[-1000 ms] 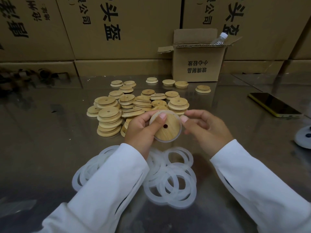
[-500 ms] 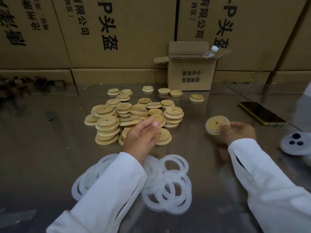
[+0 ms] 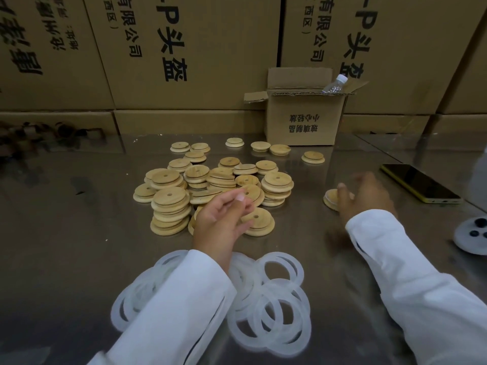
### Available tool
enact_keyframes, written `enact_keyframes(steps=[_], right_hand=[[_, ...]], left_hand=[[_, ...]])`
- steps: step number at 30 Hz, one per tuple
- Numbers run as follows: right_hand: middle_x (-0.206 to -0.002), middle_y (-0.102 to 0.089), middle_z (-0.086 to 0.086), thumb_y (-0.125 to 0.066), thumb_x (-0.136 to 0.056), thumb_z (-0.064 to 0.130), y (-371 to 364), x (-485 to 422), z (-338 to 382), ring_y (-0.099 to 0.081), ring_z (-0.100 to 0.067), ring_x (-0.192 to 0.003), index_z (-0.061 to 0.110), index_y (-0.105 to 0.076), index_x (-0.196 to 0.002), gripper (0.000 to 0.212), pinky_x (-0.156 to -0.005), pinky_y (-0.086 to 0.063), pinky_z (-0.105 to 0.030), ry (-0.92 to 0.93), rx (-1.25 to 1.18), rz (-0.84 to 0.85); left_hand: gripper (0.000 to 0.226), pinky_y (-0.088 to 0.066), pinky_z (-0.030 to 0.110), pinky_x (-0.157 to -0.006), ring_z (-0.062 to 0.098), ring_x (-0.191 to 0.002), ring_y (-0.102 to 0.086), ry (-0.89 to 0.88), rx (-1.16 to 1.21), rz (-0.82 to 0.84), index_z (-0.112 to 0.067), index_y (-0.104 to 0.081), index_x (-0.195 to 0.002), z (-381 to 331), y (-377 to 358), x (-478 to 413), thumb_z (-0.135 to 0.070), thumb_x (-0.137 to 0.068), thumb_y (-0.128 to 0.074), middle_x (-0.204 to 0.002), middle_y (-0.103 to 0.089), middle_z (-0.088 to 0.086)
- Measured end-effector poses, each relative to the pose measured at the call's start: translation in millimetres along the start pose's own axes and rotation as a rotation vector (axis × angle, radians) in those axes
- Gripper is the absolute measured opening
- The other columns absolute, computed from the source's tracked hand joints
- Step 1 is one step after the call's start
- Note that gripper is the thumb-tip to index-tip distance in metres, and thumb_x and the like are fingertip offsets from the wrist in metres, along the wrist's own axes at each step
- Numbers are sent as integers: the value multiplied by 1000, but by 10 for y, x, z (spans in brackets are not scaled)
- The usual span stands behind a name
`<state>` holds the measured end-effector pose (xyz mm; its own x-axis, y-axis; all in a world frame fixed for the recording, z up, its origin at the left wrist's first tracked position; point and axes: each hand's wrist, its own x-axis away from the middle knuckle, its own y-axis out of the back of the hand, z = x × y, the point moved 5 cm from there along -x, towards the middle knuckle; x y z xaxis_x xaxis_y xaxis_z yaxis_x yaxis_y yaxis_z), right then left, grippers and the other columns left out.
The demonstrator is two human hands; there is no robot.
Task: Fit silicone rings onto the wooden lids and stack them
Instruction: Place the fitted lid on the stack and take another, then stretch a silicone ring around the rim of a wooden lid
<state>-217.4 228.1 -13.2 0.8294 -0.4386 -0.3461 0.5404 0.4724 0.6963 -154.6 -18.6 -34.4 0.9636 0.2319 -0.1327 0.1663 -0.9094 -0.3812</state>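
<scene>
A heap of round wooden lids (image 3: 171,204), each with a small centre hole, lies in the middle of the metal table (image 3: 66,233). Translucent white silicone rings (image 3: 279,320) lie overlapped near me, partly hidden under my left sleeve. My left hand (image 3: 224,217) hovers over the front of the heap with loosely curled fingers and holds nothing. To the right, one lid with a ring fitted (image 3: 330,200) lies flat on the table. My right hand (image 3: 366,196) is just beside and above it, blurred, with fingers spread and off the lid.
A phone with a yellow edge (image 3: 419,183) lies at the right. A white round device (image 3: 471,235) sits at the right edge. A small open carton (image 3: 303,119) with a water bottle (image 3: 336,84) stands at the back. Large cartons (image 3: 184,48) wall off the rear.
Both hands held the ringed lid in front of me. My right hand carried it to the right, set it on the table and let go. My left hand stayed over the heap.
</scene>
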Motion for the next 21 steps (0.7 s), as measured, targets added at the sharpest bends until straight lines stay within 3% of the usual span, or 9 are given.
enact_keyframes(steps=[3,6,10,12,17,21], right_hand=[[-96,-63,-1,-54,-86,40,-133,373,426,-59,-24,-92,26,-61,-96,19,-78,-45,-31,354,-96,155],[-109,-57,0,-47,-82,57,-477,749,695,-50,-21,-107,26,-61,-108,43,-84,-45,-35,530,94,409],[-113,-52,-4,-45,-76,66,-674,845,770,-45,-26,-108,21,-57,-107,56,-78,-41,-34,533,248,426],[-117,-51,-5,-49,-75,66,-723,816,727,-44,-26,-110,21,-55,-113,59,-82,-41,-35,523,261,422],[-111,-53,-5,-64,-65,64,-680,713,612,-47,-25,-108,20,-60,-106,60,-87,-46,-36,355,98,436],[-108,-50,2,-80,-58,46,-496,691,541,-48,-22,-106,30,-39,-97,59,-91,-45,-39,330,-74,426]], left_hand=[[12,-58,26,-67,14,-78,-66,-11,38,-63,-19,-66,-90,-19,35,-26,-13,-89,-56,-76,-68,1],[14,-57,25,-61,12,-69,-64,-17,45,-81,-17,-66,-87,-25,37,-28,-10,-89,-54,-69,-65,-1],[16,-55,22,-58,7,-61,-64,-29,27,-76,-19,-66,-85,-36,41,-25,-9,-89,-54,-61,-66,-6],[17,-54,20,-56,7,-60,-63,-36,27,-68,-18,-66,-85,-40,33,-24,-8,-90,-54,-60,-65,-6],[18,-53,20,-55,6,-60,-63,-29,6,-56,-19,-66,-84,-43,12,-10,-8,-90,-53,-60,-65,-6],[18,-54,21,-60,7,-68,-64,-32,-26,-68,-22,-67,-83,-48,26,-8,-9,-89,-56,-65,-66,-7]])
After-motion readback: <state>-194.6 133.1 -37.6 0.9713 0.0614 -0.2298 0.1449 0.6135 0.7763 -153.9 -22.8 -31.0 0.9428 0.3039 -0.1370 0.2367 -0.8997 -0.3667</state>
